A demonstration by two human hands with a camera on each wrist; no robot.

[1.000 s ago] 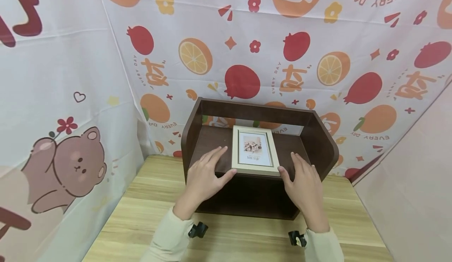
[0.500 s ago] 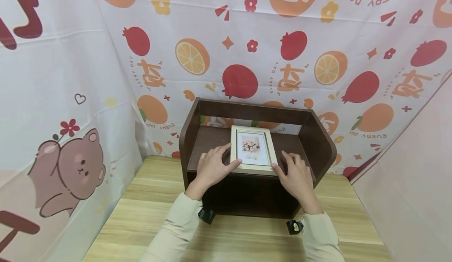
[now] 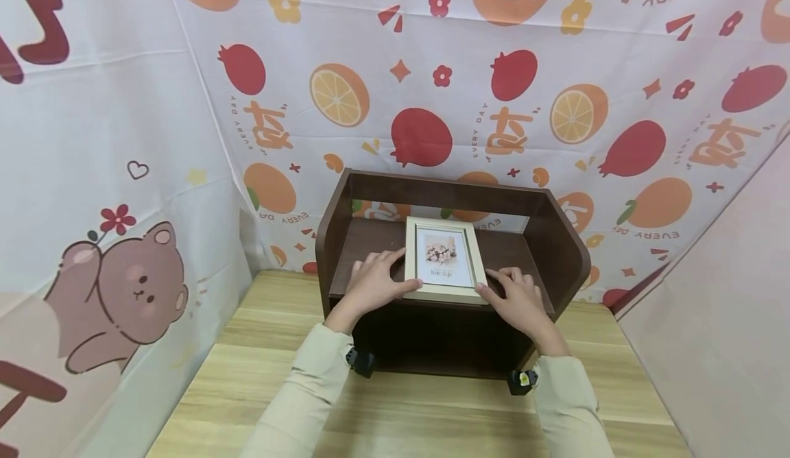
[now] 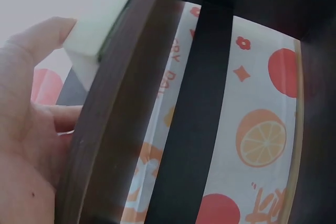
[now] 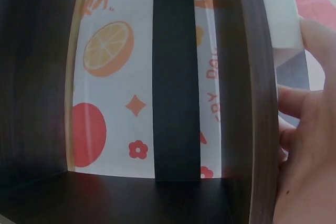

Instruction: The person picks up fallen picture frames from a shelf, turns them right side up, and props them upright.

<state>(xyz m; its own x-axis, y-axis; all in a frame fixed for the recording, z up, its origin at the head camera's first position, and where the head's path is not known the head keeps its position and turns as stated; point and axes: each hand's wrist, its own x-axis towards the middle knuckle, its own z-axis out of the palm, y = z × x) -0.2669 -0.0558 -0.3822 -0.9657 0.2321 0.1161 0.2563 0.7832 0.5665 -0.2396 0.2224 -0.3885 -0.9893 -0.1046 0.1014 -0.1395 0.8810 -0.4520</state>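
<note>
Only the head view shows the print inside the frame.

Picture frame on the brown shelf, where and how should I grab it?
Probably by the long left and right edges, coming from both sides at once: the picture frame lies flat, face up, and shelf surface shows either side, leaving room.

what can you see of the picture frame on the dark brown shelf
The picture frame lies face up on the upper board of the dark brown shelf, near edge at the board's front. It is rectangular, cream, its material unclear, with a darker inner line around a pale-bordered floral print with lettering. The left hand and right hand touch its near corners.
</note>
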